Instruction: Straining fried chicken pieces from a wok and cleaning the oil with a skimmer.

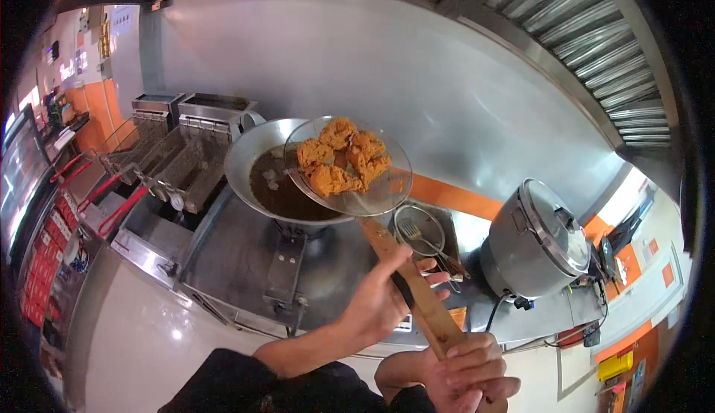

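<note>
Both of my hands hold the long wooden handle (pixel 427 307) of a wire-mesh skimmer. My left hand (pixel 377 298) supports it partway along, thumb on the wood and fingertips showing past its far side. Lower down, my right hand (pixel 469 371) is wrapped around the handle near its end. The round mesh skimmer head (pixel 391 189) is raised and carries several pieces of browned fried chicken (pixel 343 159). It overlaps the right side of a wide metal wok (pixel 240 173) in view. Dark oil (pixel 273 189) lies in the wok.
Left of the wok stands a deep fryer with wire baskets (pixel 204 161) and red handles (pixel 123 212). A small strainer (pixel 419 220) and a fork (pixel 416 231) lie on a tray at right. Farther right is a large lidded cooker (pixel 530 234) with a cord. A steel wall (pixel 346 55) rises behind.
</note>
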A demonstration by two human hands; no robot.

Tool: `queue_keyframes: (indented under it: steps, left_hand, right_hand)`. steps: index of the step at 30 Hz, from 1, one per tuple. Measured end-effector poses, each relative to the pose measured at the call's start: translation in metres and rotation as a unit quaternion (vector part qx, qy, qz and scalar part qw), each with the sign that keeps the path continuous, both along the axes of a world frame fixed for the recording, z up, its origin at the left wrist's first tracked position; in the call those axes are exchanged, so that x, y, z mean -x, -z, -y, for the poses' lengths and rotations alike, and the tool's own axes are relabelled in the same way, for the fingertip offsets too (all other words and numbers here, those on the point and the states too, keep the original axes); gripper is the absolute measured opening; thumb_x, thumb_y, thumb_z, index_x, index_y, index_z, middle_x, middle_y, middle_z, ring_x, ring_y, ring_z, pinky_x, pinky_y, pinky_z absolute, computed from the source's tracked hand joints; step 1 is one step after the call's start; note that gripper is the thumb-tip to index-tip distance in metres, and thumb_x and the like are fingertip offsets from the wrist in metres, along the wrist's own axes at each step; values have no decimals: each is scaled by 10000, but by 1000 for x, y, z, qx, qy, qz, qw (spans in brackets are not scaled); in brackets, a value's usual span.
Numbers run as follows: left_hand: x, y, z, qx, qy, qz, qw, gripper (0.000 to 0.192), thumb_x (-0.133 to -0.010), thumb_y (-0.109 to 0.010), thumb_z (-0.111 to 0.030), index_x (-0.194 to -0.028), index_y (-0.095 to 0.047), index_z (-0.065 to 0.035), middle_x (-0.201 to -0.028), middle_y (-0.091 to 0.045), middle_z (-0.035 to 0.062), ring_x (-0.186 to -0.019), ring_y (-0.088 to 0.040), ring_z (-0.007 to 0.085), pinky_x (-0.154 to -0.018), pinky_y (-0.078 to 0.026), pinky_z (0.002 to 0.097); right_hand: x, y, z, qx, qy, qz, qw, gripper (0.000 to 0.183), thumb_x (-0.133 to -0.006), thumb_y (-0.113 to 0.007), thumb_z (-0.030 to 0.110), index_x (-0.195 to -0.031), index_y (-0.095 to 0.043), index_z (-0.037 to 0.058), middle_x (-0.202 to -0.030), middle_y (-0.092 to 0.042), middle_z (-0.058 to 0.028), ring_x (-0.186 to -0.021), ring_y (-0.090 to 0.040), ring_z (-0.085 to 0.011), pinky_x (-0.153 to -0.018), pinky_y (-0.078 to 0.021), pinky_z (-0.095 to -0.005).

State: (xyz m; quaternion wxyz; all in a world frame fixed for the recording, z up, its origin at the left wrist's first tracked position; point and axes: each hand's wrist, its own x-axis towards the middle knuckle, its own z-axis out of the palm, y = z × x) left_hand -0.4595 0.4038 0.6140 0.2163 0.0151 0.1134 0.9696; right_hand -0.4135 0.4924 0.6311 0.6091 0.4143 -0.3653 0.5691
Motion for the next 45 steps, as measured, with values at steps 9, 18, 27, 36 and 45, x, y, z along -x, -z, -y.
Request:
queue_keyframes:
  steps: [9,18,27,36,45]
  left_hand:
    - [-2,6,-150,49,-38,-7,998,160,-865,-572,-223,-893,-469,-104,-714,-425,-21,-550,-420,87,-507,-387,260]
    - [30,45,-205,109,60,-17,992,177,-843,-608,-217,-876,-476,-105,-711,-444,-17,-561,-449,86,-506,-399,255]
    - [43,86,-207,134,116,-60,982,331,-937,-415,-176,-1235,-399,-34,-747,-402,-7,-518,-412,66,-434,-418,226]
    - [56,90,-194,213,73,-71,972,326,-885,-521,-159,-1181,-431,-57,-729,-418,4,-517,-446,82,-448,-400,249]
    - [79,95,-186,243,60,-76,965,332,-882,-518,-150,-1185,-413,-62,-745,-432,13,-524,-443,90,-459,-415,264]
  right_hand:
    - [-25,13,-132,-131,-24,-14,991,248,-803,-571,202,-720,-391,53,-507,-469,-45,-391,-495,-164,-413,-450,-287]
    - [18,106,-262,-110,42,312,943,212,-776,-590,187,-840,-549,-11,-776,-612,-153,-645,-575,-291,-635,-439,-388]
    - [227,230,-329,-377,348,591,623,487,-742,-655,331,-1090,-475,40,-1023,-538,-214,-878,-577,-377,-755,-462,-421]
    - [278,279,-338,-503,315,634,496,403,-756,-605,275,-1037,-519,-1,-1014,-531,-257,-849,-578,-407,-748,-492,-435]
    - [239,232,-362,-374,344,606,612,208,-781,-551,156,-922,-538,4,-871,-581,-221,-782,-579,-400,-672,-481,-451]
